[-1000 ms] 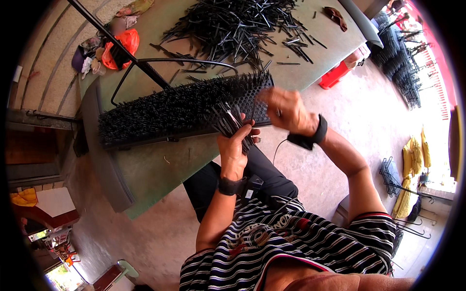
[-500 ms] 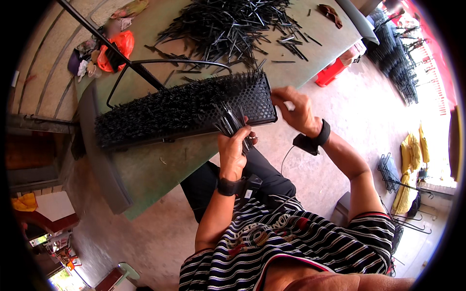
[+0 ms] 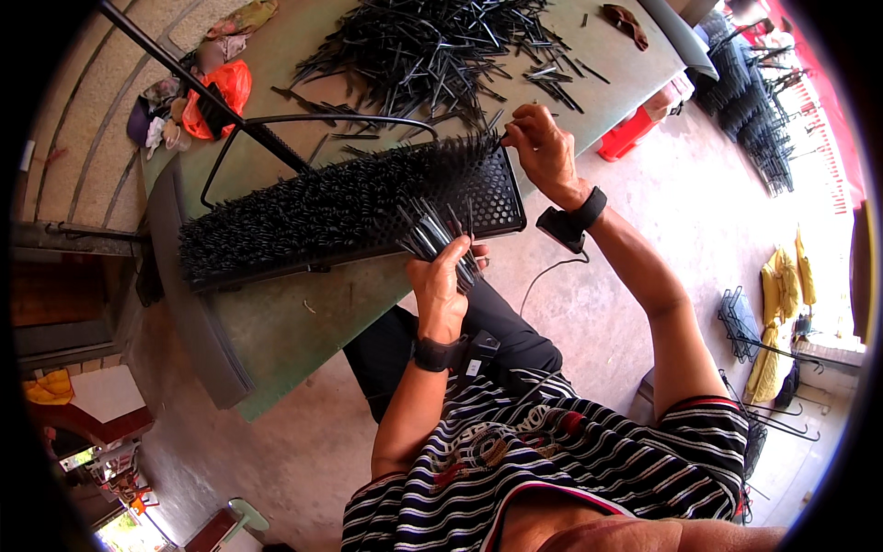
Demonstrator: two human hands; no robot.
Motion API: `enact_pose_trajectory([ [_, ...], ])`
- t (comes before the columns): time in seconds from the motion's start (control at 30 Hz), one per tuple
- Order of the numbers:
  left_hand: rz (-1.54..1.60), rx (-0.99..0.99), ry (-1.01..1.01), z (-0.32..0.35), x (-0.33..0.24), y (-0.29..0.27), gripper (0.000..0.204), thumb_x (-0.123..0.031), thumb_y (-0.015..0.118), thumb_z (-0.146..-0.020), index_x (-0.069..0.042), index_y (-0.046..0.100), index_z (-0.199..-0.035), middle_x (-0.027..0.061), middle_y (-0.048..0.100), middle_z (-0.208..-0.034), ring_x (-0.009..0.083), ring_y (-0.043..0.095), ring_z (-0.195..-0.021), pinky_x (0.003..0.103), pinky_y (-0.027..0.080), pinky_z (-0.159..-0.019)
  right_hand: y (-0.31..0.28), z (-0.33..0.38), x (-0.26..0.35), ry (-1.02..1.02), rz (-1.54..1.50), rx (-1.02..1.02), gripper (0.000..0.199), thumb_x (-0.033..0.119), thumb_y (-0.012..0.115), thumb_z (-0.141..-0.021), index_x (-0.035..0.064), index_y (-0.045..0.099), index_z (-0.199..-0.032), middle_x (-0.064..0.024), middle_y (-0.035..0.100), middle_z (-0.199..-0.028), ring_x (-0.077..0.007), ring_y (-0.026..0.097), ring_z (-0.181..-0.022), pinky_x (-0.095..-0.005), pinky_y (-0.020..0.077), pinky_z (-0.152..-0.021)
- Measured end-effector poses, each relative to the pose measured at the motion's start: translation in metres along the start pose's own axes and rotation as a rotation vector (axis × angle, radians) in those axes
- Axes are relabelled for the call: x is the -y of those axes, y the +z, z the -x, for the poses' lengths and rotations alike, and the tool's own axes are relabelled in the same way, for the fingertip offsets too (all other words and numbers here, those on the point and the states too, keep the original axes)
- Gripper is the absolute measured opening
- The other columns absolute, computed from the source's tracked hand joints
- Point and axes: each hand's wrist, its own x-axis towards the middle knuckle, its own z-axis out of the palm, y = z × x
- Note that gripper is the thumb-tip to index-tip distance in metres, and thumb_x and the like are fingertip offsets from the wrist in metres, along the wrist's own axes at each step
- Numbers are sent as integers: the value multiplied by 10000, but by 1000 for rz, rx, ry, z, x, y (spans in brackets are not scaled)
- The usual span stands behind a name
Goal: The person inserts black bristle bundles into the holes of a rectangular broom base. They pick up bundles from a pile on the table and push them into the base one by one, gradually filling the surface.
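Observation:
A long black board with rows of holes (image 3: 498, 204) lies across the table edge, a broom-like head fixed by a wire bracket to a long black pole (image 3: 189, 72). Dense black bristles (image 3: 285, 212) cover most of it; bare holes show at its right end. My left hand (image 3: 440, 290), in front of the board, is closed round a bundle of thin black strips (image 3: 425, 232). At the board's far right corner, my right hand (image 3: 549, 158) has its fingertips pinched together. Whatever they hold is too small to make out.
Behind the board, a heap of loose black strips (image 3: 418, 55) covers the green tabletop (image 3: 303, 340). A red-orange plastic bag (image 3: 235, 83) lies at the left. Stacked black racks (image 3: 750, 110) stand at far right, and a red stool (image 3: 628, 136) sits beside the table.
My right hand has moved up and slightly left, from beside the board's right end to its far right corner. The left hand keeps its bundle in nearly the same place.

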Motion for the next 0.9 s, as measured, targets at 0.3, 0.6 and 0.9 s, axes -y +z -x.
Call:
enact_pose_trajectory([
  [0.3, 17, -30, -5, 0, -2, 0, 157, 30, 626, -758, 27, 605, -914, 114, 647, -775, 235, 645, -607, 321, 513, -494, -6, -11, 3, -218, 507, 317, 130, 85, 639, -808, 17, 626, -918, -125, 621, -788, -241, 622, -636, -293, 487, -557],
  [0.6, -35, 4, 58, 1, 3, 6, 113, 58, 624, -761, 41, 623, -873, 101, 643, -775, 193, 638, -604, 287, 480, -467, -9, 20, 62, 591, -304, 531, 163, 104, 613, -860, -51, 615, -909, -74, 655, -735, -92, 612, -581, -213, 494, -510],
  [0.9, -72, 39, 47, 3, -1, 1, 206, 76, 607, -729, 40, 608, -932, 97, 628, -789, 237, 645, -605, 317, 507, -485, -3, 1, 42, 60, -49, 13, 141, 19, 575, -861, 0, 479, -963, -112, 640, -728, -163, 678, -676, -244, 514, -540],
])
